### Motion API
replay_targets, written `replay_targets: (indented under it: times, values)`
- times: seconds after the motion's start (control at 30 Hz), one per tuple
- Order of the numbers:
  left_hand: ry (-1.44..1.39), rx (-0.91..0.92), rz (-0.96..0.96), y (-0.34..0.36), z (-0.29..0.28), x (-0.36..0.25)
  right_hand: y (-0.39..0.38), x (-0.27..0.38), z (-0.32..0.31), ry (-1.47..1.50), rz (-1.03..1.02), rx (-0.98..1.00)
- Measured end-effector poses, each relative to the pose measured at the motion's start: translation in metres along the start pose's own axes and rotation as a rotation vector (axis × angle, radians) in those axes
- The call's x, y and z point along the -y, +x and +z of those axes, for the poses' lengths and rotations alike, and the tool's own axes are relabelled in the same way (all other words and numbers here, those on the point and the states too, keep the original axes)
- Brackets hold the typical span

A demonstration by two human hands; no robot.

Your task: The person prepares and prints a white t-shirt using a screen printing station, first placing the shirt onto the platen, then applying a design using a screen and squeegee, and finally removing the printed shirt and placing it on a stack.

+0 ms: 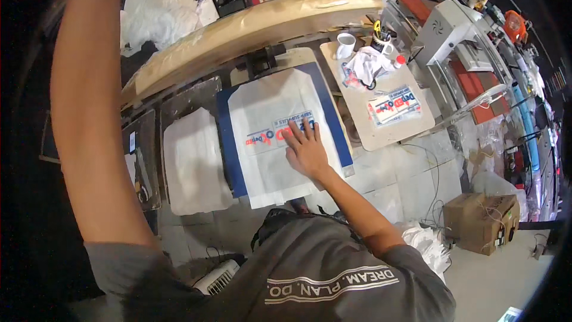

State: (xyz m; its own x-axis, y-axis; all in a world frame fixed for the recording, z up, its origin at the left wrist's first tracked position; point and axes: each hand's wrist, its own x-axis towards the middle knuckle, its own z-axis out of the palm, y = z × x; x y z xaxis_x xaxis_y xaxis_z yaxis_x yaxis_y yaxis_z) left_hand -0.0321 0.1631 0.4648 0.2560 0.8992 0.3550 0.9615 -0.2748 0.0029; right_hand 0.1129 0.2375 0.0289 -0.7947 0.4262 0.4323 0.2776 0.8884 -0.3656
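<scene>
My right hand (pixel 307 151) lies flat with its fingers spread on a flat white sheet (pixel 262 174) printed in blue and red. Its fingertips cover part of the print. The sheet rests on a blue board (pixel 341 132), whose border shows along the far edge and both sides. Whether the sheet is one layer or a flat bag, I cannot tell. My left forearm (pixel 89 107) reaches up past the upper edge of the picture, so the left hand is out of sight.
Left of the board stands a pale padded platen (pixel 193 167). On the right, another platen (pixel 381 134) holds a white mug (pixel 345 46), crumpled cloth (pixel 368 64) and printed scraps (pixel 395 107). A long wrapped beam (pixel 250 27) crosses behind. A cardboard box (pixel 481 222) sits on the floor.
</scene>
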Motion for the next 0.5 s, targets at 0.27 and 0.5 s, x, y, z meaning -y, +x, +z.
replay_targets:
  times: [0.27, 0.5]
  values:
    - [0.06, -0.002, -0.087, 0.002, -0.021, 0.006, -0.007, -0.004, 0.004, 0.039, 0.024, 0.007]
    - [0.122, -0.087, -0.136, -0.003, -0.049, 0.003, -0.005, 0.0, 0.004, 0.038, 0.015, -0.005]
